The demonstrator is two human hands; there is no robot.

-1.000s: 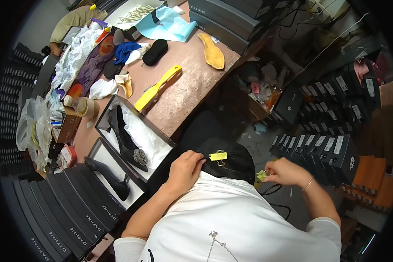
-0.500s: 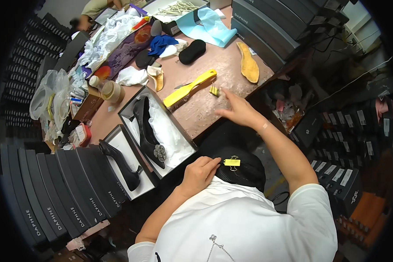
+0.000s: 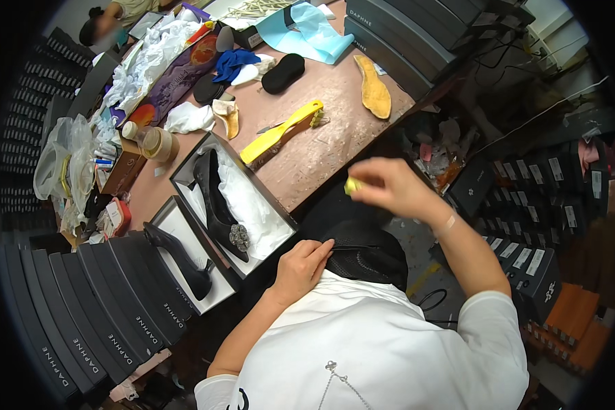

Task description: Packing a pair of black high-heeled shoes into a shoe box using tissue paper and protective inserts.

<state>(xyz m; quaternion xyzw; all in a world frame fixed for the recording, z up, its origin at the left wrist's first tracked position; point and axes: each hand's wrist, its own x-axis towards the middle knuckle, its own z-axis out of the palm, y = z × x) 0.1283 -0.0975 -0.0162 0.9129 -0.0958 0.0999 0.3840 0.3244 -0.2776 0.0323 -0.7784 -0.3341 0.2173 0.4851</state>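
My left hand (image 3: 299,270) is closed at my lap, its fingertips pressed on the edge of a black mesh-like piece (image 3: 369,254); what kind of thing this is I cannot tell. Raised between the lap and the table edge, my right hand (image 3: 393,188) pinches a small yellow binder clip (image 3: 352,186), partly hidden by the fingers. On the table lies a yellow-handled brush (image 3: 283,131), with another small yellow clip (image 3: 316,120) against its far right end. A black shoe with a jewelled ornament (image 3: 215,205) rests in an open box with white paper (image 3: 242,184).
A second black shoe (image 3: 181,260) lies in a box lid at the left. Dark shoe boxes stand in a row (image 3: 109,307) and are stacked at the back right (image 3: 396,48). A tan insole-shaped piece (image 3: 372,89), a jar (image 3: 160,145) and a blue cloth (image 3: 236,65) lie about.
My right hand has drawn back from the table and now holds a yellow clip. The clip on my lap is gone. The table clip sits nearer the brush. My left hand stays about in place.
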